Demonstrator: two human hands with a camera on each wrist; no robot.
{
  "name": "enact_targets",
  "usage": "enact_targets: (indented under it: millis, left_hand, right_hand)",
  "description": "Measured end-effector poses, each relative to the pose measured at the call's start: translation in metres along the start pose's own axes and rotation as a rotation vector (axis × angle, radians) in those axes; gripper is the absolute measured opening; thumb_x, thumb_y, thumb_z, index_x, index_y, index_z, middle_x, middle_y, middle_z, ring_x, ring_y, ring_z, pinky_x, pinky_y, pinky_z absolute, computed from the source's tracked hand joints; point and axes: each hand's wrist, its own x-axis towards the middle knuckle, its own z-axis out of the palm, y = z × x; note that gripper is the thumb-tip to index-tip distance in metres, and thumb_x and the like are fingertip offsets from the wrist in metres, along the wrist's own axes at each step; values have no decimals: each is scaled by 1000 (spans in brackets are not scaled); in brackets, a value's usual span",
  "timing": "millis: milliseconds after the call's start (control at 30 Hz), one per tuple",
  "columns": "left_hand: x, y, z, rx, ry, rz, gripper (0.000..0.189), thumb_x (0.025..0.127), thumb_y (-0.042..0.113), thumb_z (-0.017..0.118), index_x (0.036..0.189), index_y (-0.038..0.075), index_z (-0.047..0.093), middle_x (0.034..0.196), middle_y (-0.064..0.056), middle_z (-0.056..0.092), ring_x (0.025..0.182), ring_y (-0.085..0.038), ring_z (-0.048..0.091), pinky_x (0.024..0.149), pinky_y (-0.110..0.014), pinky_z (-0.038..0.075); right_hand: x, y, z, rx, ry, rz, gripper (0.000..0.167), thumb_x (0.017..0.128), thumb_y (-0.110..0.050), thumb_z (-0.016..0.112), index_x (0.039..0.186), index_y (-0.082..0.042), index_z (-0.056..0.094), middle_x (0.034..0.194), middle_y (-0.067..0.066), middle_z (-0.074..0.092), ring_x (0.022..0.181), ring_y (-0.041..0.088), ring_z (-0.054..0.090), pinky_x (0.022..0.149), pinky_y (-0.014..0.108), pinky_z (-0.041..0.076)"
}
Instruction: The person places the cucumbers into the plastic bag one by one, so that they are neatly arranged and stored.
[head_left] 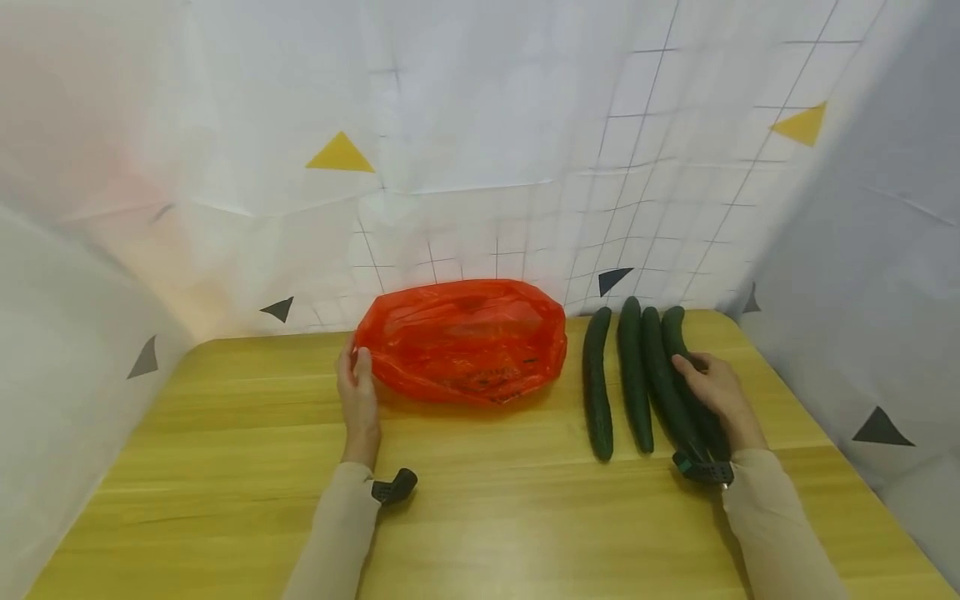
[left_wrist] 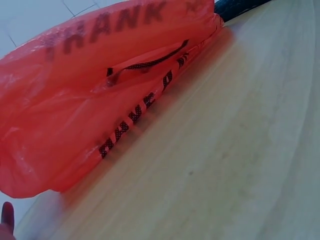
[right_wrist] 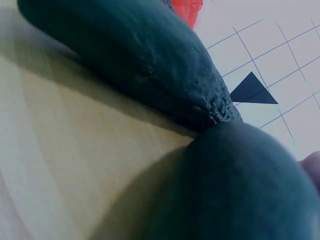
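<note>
Wood tbl (head_left: 525, 500), white gridded sheet (head_left: 480, 125) behind; L hand (head_left: 358, 396) loose at red bag (head_left: 465, 342), R hand (head_left: 720, 390) gripping cuke (head_left: 707, 421).

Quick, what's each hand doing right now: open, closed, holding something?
Left hand: open, at the left edge of the red bag.
Right hand: closed around the rightmost cucumber.

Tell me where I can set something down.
The table is bare left of the left hand and between the sleeves, in front of the red bag. It's crowded right of the bag: four cucumbers, the right hand on the outermost.
</note>
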Motion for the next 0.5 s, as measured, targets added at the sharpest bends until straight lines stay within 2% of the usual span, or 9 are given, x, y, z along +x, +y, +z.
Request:
enact_targets:
  millis: [233,500]
  left_hand:
    - [-2,-3,1,20,7,13,52,95,48,46,142,27,37,144,6,37,133,-15,32,113,-41,28]
    - [-2,-5,2,21,5,16,55,94,51,48,142,27,37,143,7,41,131,-13,35,112,-38,31]
  right_hand:
    - [-1,3,-2,45,16,9,68,101,-41,30,134,18,35,135,42,36,122,55,37,99,61,33]
    - [-5,9,-9,148,-31,57,73,101,-46,23,141,15,24,142,41,25,129,57,25,102,65,26]
